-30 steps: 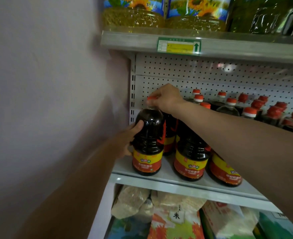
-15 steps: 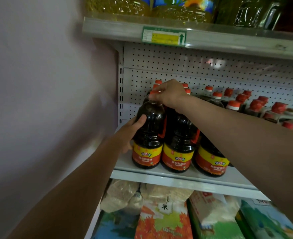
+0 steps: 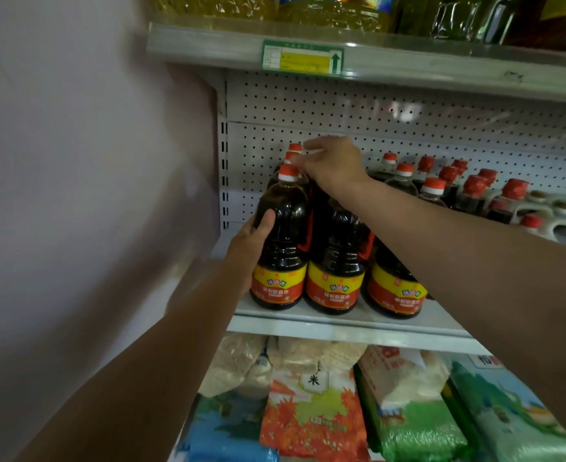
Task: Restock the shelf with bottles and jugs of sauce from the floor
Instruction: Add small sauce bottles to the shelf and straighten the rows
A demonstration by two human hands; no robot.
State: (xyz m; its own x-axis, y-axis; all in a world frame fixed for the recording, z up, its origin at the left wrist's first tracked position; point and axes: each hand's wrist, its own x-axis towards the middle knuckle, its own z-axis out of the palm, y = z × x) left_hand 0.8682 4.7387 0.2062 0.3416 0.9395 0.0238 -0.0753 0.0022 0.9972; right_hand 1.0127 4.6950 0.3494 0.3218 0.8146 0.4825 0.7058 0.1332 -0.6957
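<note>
Right now my left hand wraps the left side of the front-left sauce jug, thumb laid across its dark shoulder and the other fingers curled behind it out of sight. That jug stands upright on the shelf at the very front left corner, long axis vertical, red cap up, its yellow-and-red label facing me. My right hand is raised just beside and above the cap, fingers loosely spread and lightly bent, holding nothing; whether a fingertip brushes the cap I cannot tell.

Just to the right of that jug, touching or nearly so, stands a second jug, and beyond it a third jug partly hidden under my right forearm. Both are upright with labels toward me. Behind the first one, two more red caps line up toward the pegboard back panel. Farther right along the shelf sits a cluster of smaller red-capped bottles and some white jugs.

Above, the upper shelf carries a green and yellow price tag and bottles of yellow oil. Below lie bags of rice.
</note>
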